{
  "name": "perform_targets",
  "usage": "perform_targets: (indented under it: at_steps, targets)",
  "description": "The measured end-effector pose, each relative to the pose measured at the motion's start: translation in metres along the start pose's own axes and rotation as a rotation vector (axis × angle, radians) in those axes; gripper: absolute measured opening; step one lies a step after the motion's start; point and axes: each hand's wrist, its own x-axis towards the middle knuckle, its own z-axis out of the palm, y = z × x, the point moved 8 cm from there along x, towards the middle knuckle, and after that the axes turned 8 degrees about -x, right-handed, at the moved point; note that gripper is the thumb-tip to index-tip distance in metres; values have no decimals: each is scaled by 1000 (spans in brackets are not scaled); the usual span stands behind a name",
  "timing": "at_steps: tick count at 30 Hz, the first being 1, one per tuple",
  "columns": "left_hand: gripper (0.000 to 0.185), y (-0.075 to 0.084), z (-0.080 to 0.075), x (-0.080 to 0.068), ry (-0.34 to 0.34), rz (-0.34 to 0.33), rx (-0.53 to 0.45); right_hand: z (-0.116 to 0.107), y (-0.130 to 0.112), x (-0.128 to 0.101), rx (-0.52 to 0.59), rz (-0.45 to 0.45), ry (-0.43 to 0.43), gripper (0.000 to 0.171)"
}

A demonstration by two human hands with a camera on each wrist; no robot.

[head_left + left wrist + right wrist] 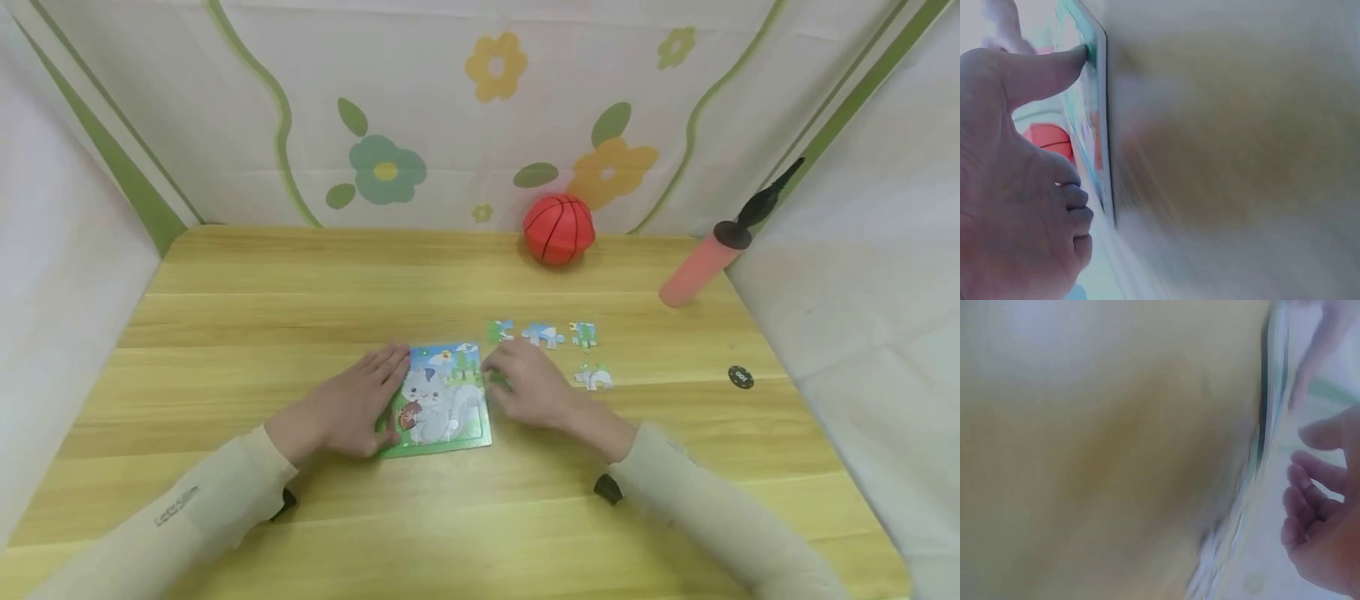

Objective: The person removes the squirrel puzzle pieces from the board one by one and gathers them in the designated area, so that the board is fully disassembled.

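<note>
At centre frame in the head view, the puzzle [442, 400] lies flat on the table [225, 333]. The left hand [348, 408] rests flat on its left edge, fingers straight, likely to keep the board from sliding; the left wrist view shows the thumb [1054, 62] touching the green rim. The right hand [528, 385] sits at the right edge with fingers curled, seemingly over a piece, though that is hidden. Loose pieces [543, 335] wait just right of it. Upper right are a ball [558, 229] and a pump [705, 262].
</note>
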Motion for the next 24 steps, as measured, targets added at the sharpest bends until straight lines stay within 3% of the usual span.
perform_targets:
  at_steps: [5,8,14,24]
  targets:
    - [96,11,-6,1,5,52,-62,16,-23,-8,-48,-51,-147,50]
    - [99,12,-13,8,13,50,-64,19,-29,-7,-73,-79,-161,58]
    - [111,2,-12,24,-20,-9,-20,29,-30,-6,-91,-77,-180,60]
    - [115,-4,1,33,-71,-41,-30,28,-33,-4,-39,-34,-138,53]
